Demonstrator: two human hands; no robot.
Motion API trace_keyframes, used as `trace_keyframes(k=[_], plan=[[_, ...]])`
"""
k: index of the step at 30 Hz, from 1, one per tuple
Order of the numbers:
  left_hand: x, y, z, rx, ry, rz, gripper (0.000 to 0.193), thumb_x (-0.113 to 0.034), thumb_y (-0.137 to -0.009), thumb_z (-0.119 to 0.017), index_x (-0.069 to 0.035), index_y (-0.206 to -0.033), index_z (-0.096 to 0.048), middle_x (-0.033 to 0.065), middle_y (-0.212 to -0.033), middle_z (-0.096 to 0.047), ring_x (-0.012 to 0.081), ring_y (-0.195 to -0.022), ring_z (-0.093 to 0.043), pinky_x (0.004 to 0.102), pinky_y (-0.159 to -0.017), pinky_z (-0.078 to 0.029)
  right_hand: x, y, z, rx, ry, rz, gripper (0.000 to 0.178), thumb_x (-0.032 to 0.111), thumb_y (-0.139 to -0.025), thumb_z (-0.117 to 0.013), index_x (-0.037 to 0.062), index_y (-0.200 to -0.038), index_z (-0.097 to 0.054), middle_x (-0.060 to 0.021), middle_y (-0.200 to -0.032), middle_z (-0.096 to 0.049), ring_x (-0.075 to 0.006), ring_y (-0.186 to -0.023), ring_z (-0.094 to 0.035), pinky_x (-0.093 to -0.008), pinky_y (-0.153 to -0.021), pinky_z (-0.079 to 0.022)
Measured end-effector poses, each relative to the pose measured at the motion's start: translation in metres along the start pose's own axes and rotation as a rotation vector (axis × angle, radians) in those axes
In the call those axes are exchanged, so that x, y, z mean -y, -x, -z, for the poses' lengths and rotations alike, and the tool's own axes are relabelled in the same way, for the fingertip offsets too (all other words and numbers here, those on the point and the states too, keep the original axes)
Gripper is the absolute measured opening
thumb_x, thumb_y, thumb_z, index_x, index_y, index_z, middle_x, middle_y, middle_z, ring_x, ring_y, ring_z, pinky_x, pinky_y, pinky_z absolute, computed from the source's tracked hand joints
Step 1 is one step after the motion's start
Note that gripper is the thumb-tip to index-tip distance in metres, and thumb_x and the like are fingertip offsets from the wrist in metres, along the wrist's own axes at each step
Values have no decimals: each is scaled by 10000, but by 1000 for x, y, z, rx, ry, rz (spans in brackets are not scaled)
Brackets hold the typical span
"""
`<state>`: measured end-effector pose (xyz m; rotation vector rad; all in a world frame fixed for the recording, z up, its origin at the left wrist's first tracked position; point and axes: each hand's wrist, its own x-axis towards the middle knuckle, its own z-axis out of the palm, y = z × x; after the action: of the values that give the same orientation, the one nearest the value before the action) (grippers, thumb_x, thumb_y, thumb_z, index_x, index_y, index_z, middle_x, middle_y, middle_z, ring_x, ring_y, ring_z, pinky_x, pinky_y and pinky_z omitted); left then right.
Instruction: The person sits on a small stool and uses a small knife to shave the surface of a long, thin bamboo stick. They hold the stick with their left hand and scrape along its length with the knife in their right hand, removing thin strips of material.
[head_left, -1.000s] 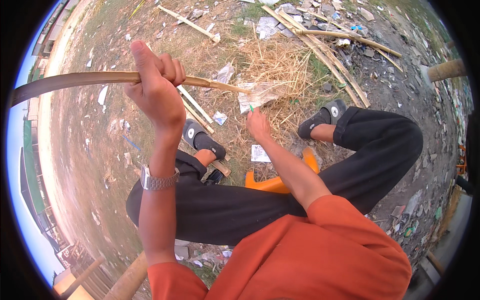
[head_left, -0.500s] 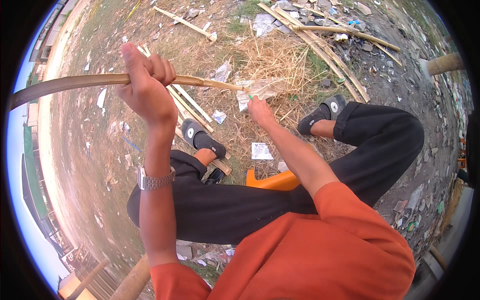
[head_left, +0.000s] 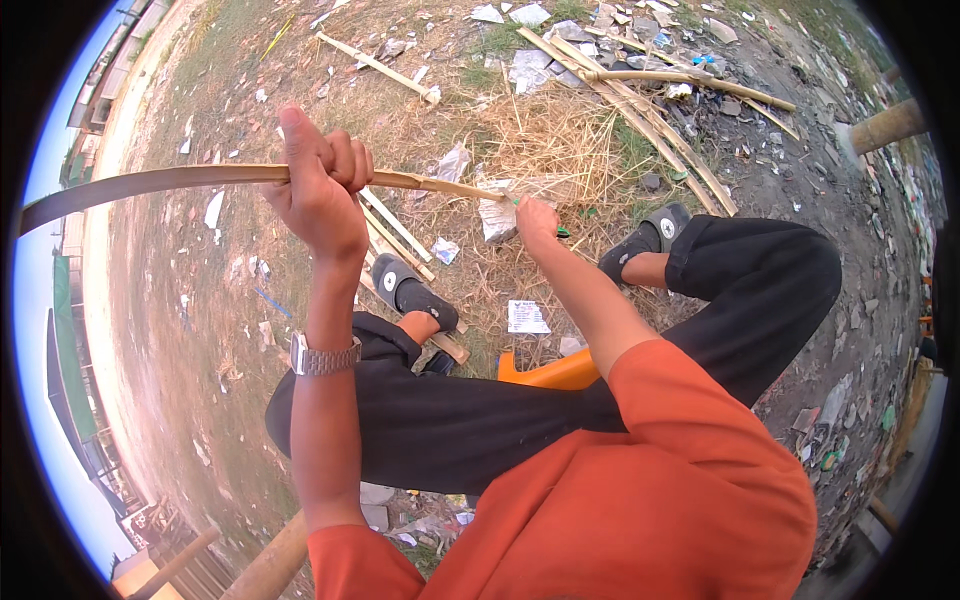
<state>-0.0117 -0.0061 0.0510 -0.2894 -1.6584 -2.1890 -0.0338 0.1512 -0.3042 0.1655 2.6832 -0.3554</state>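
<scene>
A long split bamboo strip point(head_left: 200, 177) runs from the left rim of the head view toward the middle, bending slightly. My left hand point(head_left: 325, 185) is closed around it, thumb on top, with a metal-band watch on the wrist. At the strip's far right end, my right hand point(head_left: 537, 220) is closed in a fist on a green-handled tool point(head_left: 564, 233). Green shows on both sides of that fist; any blade is too small to make out. The strip's thin tip lies right beside the right fist, though whether the tool touches it I cannot tell.
Dry bamboo shavings point(head_left: 560, 140) cover the ground ahead. Long bamboo strips point(head_left: 650, 130) lie at upper right, more near my left sandal point(head_left: 395, 278). An orange plastic seat point(head_left: 550, 374) is under me. Thick bamboo poles point(head_left: 885, 128) stand at the sides, and litter is scattered around.
Both hands have shifted slightly right and down in the picture, the strip moving with the left. More of the green handle now shows past my right fist.
</scene>
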Motion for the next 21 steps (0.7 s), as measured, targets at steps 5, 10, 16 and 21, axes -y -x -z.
trace_keyframes(k=[5, 10, 16, 21], plan=[[2, -5, 5, 104, 61, 26, 513, -288, -1048, -418, -133, -588, -253, -53, -512, -190, 64, -435, -177, 271, -429, -156, -10, 1, 18, -77, -306, -61, 246, 201, -975, -422, -15, -1065, -498, -269, -936, -672, -459, -915, -651, -487, -805, -530], [-2, -9, 17, 316, 96, 184, 540, -232, -1006, -492, -124, -539, -242, -51, -495, -151, 78, -419, -174, 285, -434, -173, 23, 83, 118, 34, -777, 120, 324, 280, -1002, -383, -1, -1153, -435, -293, -899, -638, -488, -892, -627, -547, -802, -493], [-9, -9, 22, 486, 65, 225, 501, -183, -954, -490, -128, -523, -239, -30, -481, -156, 103, -406, -176, 295, -437, -186, 60, 150, 147, -107, -587, 182, 335, 324, -1021, -351, 23, -1105, -471, -296, -888, -634, -485, -859, -627, -563, -784, -487], [-7, -6, 28, 525, 96, 202, 499, -173, -950, -489, -118, -520, -241, -29, -472, -164, 99, -405, -175, 298, -434, -183, 52, 147, 144, -108, -559, 162, 325, 310, -1013, -371, 29, -1097, -512, -288, -886, -647, -465, -851, -645, -556, -765, -501]])
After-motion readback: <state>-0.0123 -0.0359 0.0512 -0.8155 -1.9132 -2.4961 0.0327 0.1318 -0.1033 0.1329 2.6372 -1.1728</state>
